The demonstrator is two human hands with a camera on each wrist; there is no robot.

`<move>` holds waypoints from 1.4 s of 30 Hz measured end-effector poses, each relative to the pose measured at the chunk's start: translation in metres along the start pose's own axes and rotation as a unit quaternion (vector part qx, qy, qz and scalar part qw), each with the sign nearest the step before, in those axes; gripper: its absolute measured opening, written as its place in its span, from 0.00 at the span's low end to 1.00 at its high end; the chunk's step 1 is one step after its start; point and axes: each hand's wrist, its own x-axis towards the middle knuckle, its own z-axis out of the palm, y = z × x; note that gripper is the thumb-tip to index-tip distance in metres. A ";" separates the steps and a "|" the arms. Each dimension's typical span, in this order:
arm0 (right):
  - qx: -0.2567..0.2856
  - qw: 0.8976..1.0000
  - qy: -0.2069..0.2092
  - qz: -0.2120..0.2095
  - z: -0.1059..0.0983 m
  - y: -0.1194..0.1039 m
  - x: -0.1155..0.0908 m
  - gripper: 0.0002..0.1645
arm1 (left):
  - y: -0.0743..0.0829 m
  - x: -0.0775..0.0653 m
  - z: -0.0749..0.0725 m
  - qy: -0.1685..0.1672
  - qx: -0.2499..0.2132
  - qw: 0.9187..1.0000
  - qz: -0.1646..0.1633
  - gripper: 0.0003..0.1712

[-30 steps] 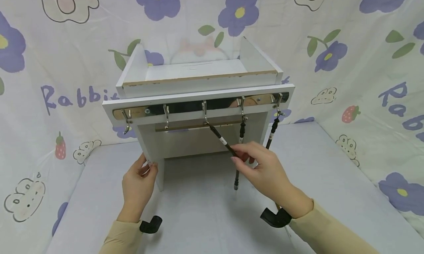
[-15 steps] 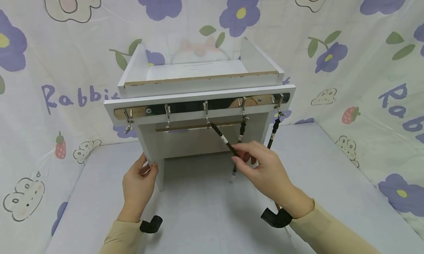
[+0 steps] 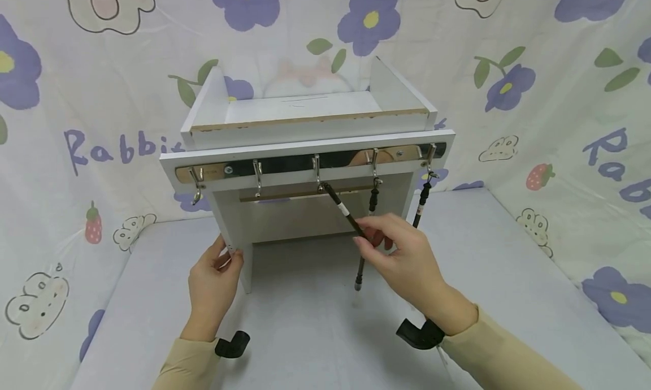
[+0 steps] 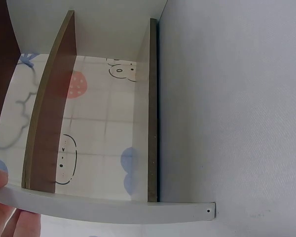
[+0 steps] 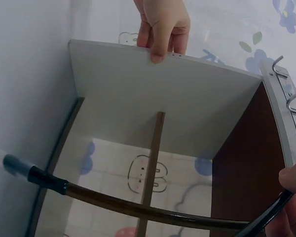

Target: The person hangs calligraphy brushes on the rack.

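My right hand (image 3: 407, 260) pinches a slim black calligraphy brush (image 3: 343, 209) with a white label between thumb and fingers. The brush slants, its upper end against the lower tip of the middle hook (image 3: 316, 169). Whether its small cord loop is over that hook I cannot tell. Two similar brushes hang from the hooks to the right: one brush (image 3: 373, 199) from the fourth, another brush (image 3: 423, 200) from the last. My left hand (image 3: 213, 288) grips the left side panel (image 4: 113, 205) of the white shelf (image 3: 305, 138), thumb on one face, fingers on the other.
The hook rail (image 3: 285, 165) runs across the shelf's front, with bare hooks on its left. An open-topped tray part (image 3: 305, 104) forms the shelf's top. It stands on a pale table (image 3: 300, 333) before a patterned curtain (image 3: 127, 96).
The held brush's upper end has risen slightly and shifted a little right beside the middle hook. The neighbouring brush's lower end has swung. My left hand stays on the panel.
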 end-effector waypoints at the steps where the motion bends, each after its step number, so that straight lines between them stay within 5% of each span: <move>1: -0.001 1.000 0.002 0.000 0.000 0.000 0.000 0.15 | 0.000 0.000 0.000 0.000 0.000 1.000 0.002 0.26; 28: -0.018 0.999 0.027 -0.018 0.003 -0.006 -0.001 0.14 | 0.001 0.000 0.000 0.001 0.004 1.000 0.006 0.26; 42: -0.017 0.999 0.027 0.022 0.007 0.001 -0.010 0.14 | 0.001 0.000 0.001 0.003 0.002 1.000 0.007 0.26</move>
